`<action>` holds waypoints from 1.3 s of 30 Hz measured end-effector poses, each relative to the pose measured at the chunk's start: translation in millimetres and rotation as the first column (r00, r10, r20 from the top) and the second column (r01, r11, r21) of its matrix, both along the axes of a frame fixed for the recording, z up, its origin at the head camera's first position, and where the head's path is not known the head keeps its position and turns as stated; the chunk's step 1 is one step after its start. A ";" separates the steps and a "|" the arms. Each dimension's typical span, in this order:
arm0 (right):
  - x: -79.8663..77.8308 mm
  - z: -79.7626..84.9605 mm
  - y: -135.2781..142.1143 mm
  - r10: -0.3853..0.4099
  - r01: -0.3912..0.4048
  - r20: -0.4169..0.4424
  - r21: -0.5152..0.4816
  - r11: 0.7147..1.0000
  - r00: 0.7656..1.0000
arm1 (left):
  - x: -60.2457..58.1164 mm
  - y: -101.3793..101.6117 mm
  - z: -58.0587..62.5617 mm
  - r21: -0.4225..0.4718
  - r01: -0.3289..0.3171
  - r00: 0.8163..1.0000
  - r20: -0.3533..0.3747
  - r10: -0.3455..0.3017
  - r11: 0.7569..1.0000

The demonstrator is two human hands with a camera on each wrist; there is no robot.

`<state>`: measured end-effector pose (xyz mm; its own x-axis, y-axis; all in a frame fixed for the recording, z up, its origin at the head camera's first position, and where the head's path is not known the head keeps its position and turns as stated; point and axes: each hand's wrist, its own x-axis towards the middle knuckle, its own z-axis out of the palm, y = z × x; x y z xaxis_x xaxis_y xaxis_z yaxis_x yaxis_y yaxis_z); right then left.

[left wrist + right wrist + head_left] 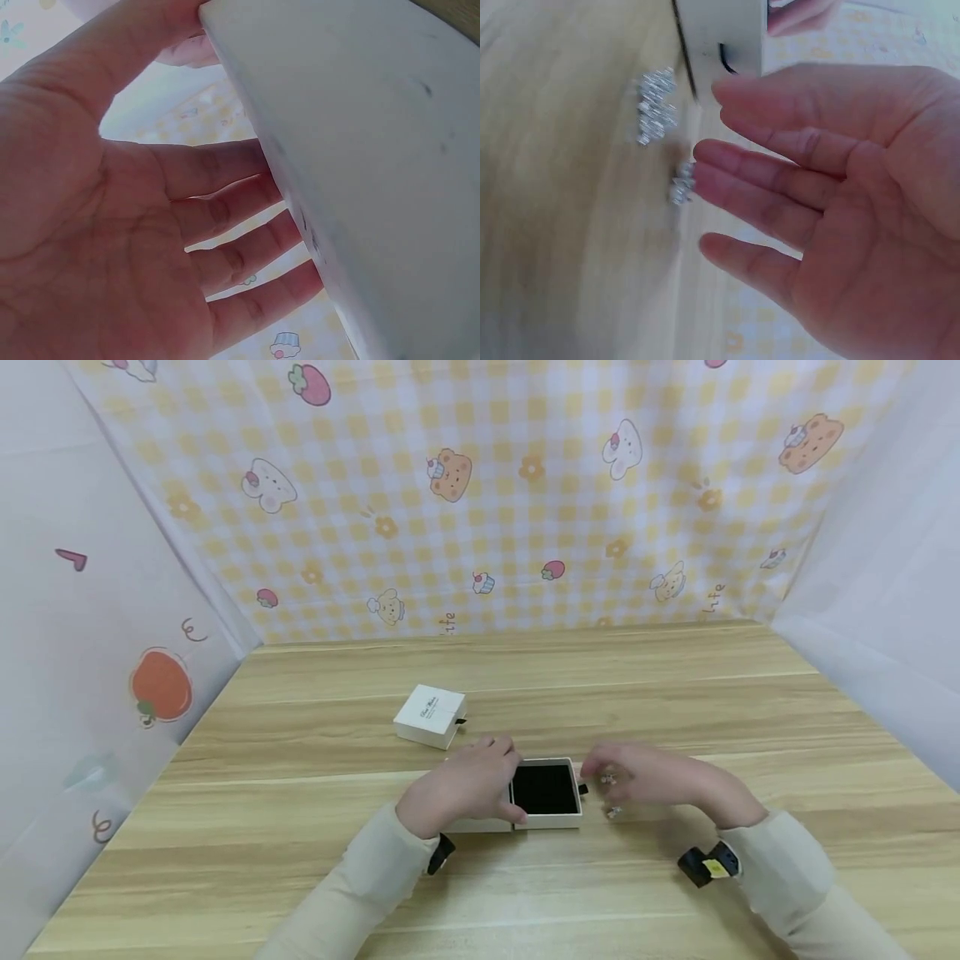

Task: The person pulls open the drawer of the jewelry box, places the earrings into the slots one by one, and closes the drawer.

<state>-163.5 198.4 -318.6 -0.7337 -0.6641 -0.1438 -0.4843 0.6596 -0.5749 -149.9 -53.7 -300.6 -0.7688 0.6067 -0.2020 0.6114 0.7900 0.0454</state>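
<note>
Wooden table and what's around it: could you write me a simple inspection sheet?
Surface: wood-grain table, light-coloured
Job's things: open white box, black inside; small sparkly pieces to its right
Clutter: second white box, behind and to the left
Hands: left hand grips the open white box; right hand at the sparkly pieces, contact unclear
Cables: nothing seen
Surroundings: yellow-checked cartoon curtain behind; pale sheets at both sides

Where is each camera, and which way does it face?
Head: on the head, looking forward and down at the table; left grip, right grip and sleeves show.
Left wrist: on that wrist, facing the left grip and a white box.
Right wrist: on that wrist, facing the right grip and silvery pieces.
Head and right wrist share the pieces.
</note>
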 end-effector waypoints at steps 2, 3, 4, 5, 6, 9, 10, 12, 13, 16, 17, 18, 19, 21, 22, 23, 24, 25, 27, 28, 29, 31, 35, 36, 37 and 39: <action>-0.3 1.6 4.8 -0.007 0.007 0.003 -0.016 1.000 1.000 | -0.3 0.1 -0.5 0.005 -0.001 1.000 -0.001 0.001 1.000; -0.5 2.7 7.1 -0.012 0.012 -0.011 -0.018 1.000 1.000 | -0.2 0.2 -0.7 0.006 -0.001 1.000 0.000 0.001 1.000; -0.7 3.8 9.0 -0.021 0.020 -0.028 -0.020 1.000 0.999 | -0.3 0.2 -0.9 0.008 -0.001 1.000 -0.001 0.001 1.000; -1.1 4.9 10.5 -0.031 0.030 -0.051 -0.017 0.999 0.998 | -0.4 0.2 -1.1 0.010 -0.001 1.000 -0.003 0.001 1.000; -1.0 6.2 11.9 -0.051 0.050 -0.069 -0.005 0.999 0.996 | -0.4 0.1 -1.4 0.010 0.000 1.000 -0.005 0.000 1.000; -2.6 8.6 12.4 -0.078 0.081 -0.127 0.019 0.997 0.989 | -0.6 -0.4 -1.9 0.012 -0.003 1.000 -0.006 0.003 1.000; -3.0 8.6 12.2 -0.089 0.094 -0.135 0.029 0.995 0.987 | -0.9 -0.5 -1.9 0.011 -0.003 1.000 -0.006 0.003 1.000; -4.0 7.7 11.4 -0.102 0.112 -0.152 0.055 0.992 0.983 | -1.0 -0.5 -1.6 0.006 -0.002 1.000 -0.006 0.002 1.000; -4.7 6.5 10.9 -0.106 0.118 -0.158 0.070 0.991 0.982 | -1.1 -0.5 -1.2 0.003 -0.001 1.000 -0.006 0.001 1.000; -5.6 2.7 9.3 -0.116 0.139 -0.181 0.121 0.983 0.977 | -1.6 -0.6 -0.5 -0.006 0.003 1.000 -0.007 -0.003 1.000; -5.5 1.8 8.7 -0.121 0.147 -0.182 0.136 0.980 0.976 | -1.6 -0.5 -0.3 -0.007 0.005 1.000 -0.007 -0.005 1.000; -5.4 0.8 8.0 -0.127 0.155 -0.180 0.151 0.976 0.975 | -1.8 -0.3 -0.4 -0.008 0.006 1.000 -0.007 -0.006 1.000; -5.4 -0.3 7.4 -0.132 0.162 -0.178 0.163 0.973 0.975 | -1.9 -0.2 -0.4 -0.009 0.006 1.000 -0.007 -0.006 1.000; -4.9 -1.8 6.0 -0.149 0.179 -0.168 0.183 0.967 0.975 | -2.0 -0.1 -0.2 -0.009 0.003 1.000 -0.001 -0.003 1.000; -4.7 -2.5 5.3 -0.153 0.184 -0.166 0.191 0.964 0.974 | -1.8 0.2 0.0 -0.010 0.003 1.000 0.000 -0.003 1.000; -4.7 -3.3 4.8 -0.158 0.190 -0.165 0.199 0.961 0.973 | -1.7 0.4 0.1 -0.010 0.002 1.000 0.001 -0.002 1.000; -4.8 -4.2 4.5 -0.161 0.194 -0.169 0.206 0.959 0.972 | -1.7 0.5 0.1 -0.011 0.001 1.000 0.003 -0.001 1.000; -4.9 -4.9 4.3 -0.165 0.200 -0.170 0.210 0.957 0.971 | -1.6 0.5 0.3 -0.011 0.001 1.000 0.005 -0.001 1.000; -5.0 -5.6 3.8 -0.171 0.209 -0.180 0.219 0.953 0.969 | -1.3 0.6 0.4 -0.011 0.004 1.000 0.001 -0.004 1.000; -5.1 -6.1 3.8 -0.170 0.210 -0.186 0.222 0.952 0.968 | -1.2 0.6 0.3 -0.011 0.006 1.000 -0.001 -0.006 1.000; -5.3 -6.5 3.7 -0.169 0.211 -0.192 0.225 0.951 0.967 | -1.2 0.5 0.2 -0.011 0.006 1.000 -0.002 -0.006 1.000; -5.6 -7.0 3.5 -0.166 0.211 -0.199 0.227 0.951 0.966 | -1.2 0.3 0.0 -0.009 0.008 1.000 -0.004 -0.008 1.000; -5.6 -7.5 2.6 -0.162 0.209 -0.206 0.231 0.950 0.965 | -1.4 0.0 -0.7 -0.004 0.003 1.000 0.002 -0.003 1.000; -5.4 -7.3 2.2 -0.164 0.210 -0.204 0.230 0.950 0.965 | -1.4 0.1 -0.9 -0.002 0.002 1.000 0.005 -0.002 1.000; -5.5 -7.4 2.0 -0.167 0.213 -0.204 0.231 0.949 0.965 | -1.5 0.0 -1.0 -0.003 0.001 1.000 0.006 -0.001 1.000; -5.3 -7.2 1.2 -0.174 0.220 -0.200 0.233 0.947 0.964 | -1.6 -0.1 -1.2 -0.004 0.000 1.000 0.008 0.000 1.000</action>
